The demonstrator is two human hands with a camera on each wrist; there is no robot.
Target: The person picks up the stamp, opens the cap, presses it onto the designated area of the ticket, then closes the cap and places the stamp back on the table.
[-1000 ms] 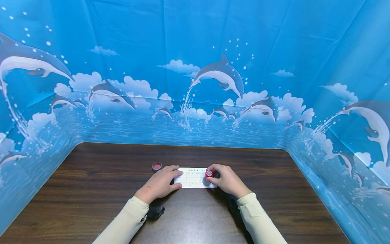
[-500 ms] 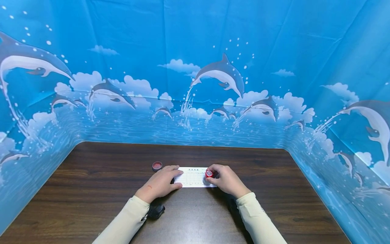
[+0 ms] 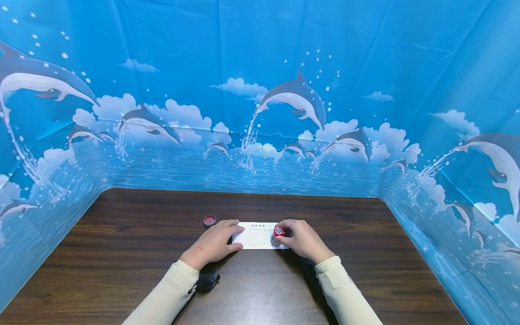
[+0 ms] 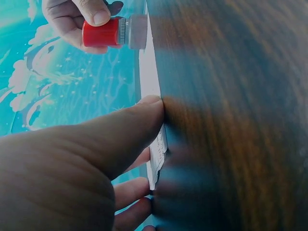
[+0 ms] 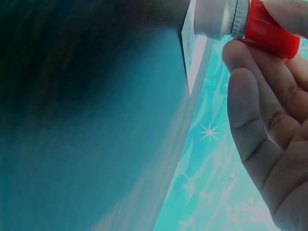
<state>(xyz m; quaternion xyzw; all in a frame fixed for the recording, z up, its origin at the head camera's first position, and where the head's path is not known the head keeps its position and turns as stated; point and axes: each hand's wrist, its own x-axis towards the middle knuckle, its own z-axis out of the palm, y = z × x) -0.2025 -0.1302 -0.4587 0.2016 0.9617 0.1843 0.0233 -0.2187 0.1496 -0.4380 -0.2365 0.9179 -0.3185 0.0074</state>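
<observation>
A white printed form (image 3: 256,237) with a grid, which looks like a thin pad, lies flat on the table. At its left end my left hand (image 3: 214,243) rests with the thumb (image 4: 144,118) on the near edge and the fingers spread over the paper, roughly straight. Over the right end, my right hand (image 3: 304,240) pinches the red handle of a stamp (image 3: 278,231) between thumb and fingers. The stamp stands upright, its pale translucent base (image 4: 138,32) down at the paper. Its underside is hidden.
A small round dark dish or cap (image 3: 209,220) with a red inside sits beyond the left hand. A dark device (image 3: 208,280) is strapped at the left wrist. The brown wooden table (image 3: 122,253) is bordered by a blue dolphin curtain (image 3: 260,135).
</observation>
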